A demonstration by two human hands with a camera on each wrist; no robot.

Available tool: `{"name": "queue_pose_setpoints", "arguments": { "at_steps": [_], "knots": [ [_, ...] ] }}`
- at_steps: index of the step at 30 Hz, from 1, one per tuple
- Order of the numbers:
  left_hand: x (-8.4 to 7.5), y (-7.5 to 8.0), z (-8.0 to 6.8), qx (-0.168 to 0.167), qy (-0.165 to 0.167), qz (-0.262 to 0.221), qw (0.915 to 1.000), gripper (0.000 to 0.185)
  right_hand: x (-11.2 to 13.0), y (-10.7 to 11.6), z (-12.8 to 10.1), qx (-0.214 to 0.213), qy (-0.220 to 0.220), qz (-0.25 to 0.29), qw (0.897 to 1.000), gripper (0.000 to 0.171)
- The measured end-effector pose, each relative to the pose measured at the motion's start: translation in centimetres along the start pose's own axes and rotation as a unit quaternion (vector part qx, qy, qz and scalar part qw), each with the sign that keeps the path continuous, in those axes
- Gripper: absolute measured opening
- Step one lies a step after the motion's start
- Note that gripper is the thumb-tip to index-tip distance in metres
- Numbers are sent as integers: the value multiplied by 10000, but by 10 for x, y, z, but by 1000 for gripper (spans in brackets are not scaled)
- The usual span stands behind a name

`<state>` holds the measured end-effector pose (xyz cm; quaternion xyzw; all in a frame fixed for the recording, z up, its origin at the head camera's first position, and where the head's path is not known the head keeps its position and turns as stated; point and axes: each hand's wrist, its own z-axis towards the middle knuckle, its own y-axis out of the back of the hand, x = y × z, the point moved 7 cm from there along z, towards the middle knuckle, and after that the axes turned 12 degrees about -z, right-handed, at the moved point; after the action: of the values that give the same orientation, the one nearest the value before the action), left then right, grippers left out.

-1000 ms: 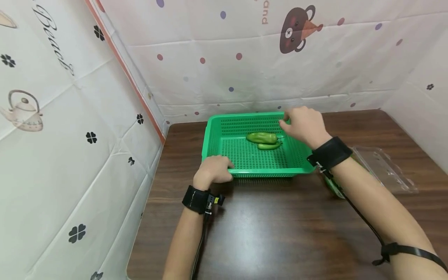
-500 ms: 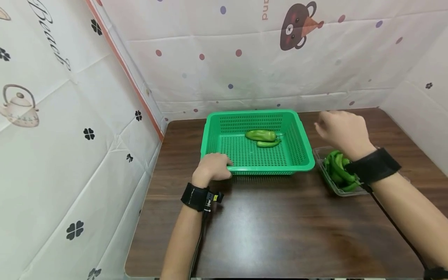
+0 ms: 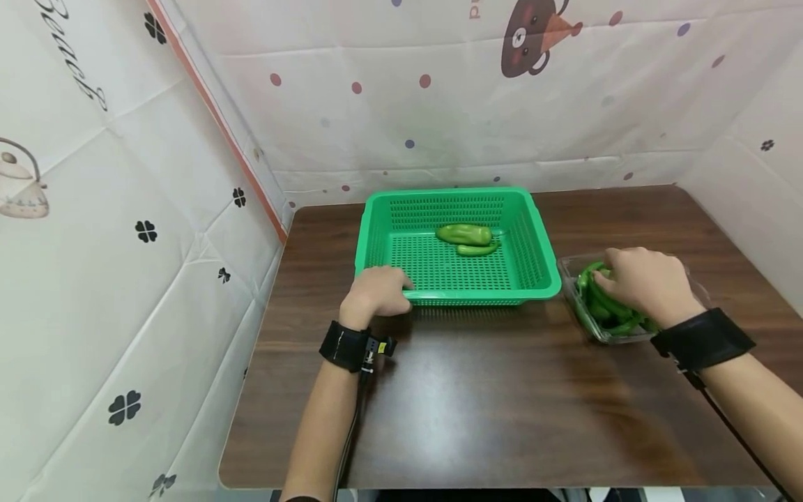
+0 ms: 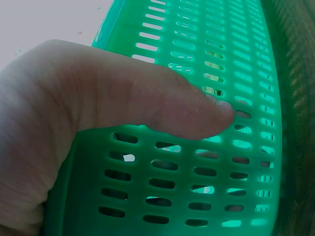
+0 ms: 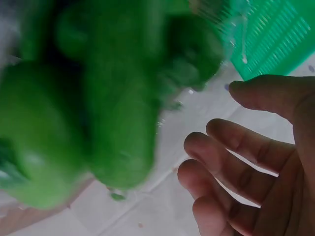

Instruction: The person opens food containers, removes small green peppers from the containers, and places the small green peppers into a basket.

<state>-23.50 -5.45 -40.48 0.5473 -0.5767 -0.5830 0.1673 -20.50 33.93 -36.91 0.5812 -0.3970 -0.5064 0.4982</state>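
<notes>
My left hand (image 3: 376, 291) grips the near left corner of a green plastic basket (image 3: 464, 297). In the left wrist view its thumb (image 4: 162, 101) lies along the slotted outer wall. Inside the basket are a larger green pepper (image 3: 464, 234) and a slimmer green chili (image 3: 477, 249). Over at the right, my right hand (image 3: 649, 282) is at a clear plastic box (image 3: 586, 328) of green peppers (image 3: 605, 307), partly covering it. From the right wrist, its fingers (image 5: 231, 152) look spread and slightly bent with nothing between them, beside blurred green peppers.
The brown wooden table (image 3: 439, 397) has its front edge near the bottom of the head view. White printed sheeting (image 3: 389, 125) rises behind the table and along both sides. Bands and cables run along both wrists.
My right hand has left the basket's right side, moving right and then down to the pepper box, which came into sight. My left hand has stayed on the basket's corner.
</notes>
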Motion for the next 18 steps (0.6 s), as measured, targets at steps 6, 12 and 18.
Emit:
{"name": "queue_pose_setpoints", "arguments": {
  "at_steps": [6,12,18],
  "knots": [
    [0,0,0,-3,2,-6,10000,53,2,-9,0,-447,-30,-48,9990,34],
    [-1,-5,2,6,-4,-30,10000,53,4,-22,0,120,-83,234,9996,37],
    [1,0,0,-6,24,-71,10000,52,4,-21,-4,382,-281,331,9983,45]
  ]
}}
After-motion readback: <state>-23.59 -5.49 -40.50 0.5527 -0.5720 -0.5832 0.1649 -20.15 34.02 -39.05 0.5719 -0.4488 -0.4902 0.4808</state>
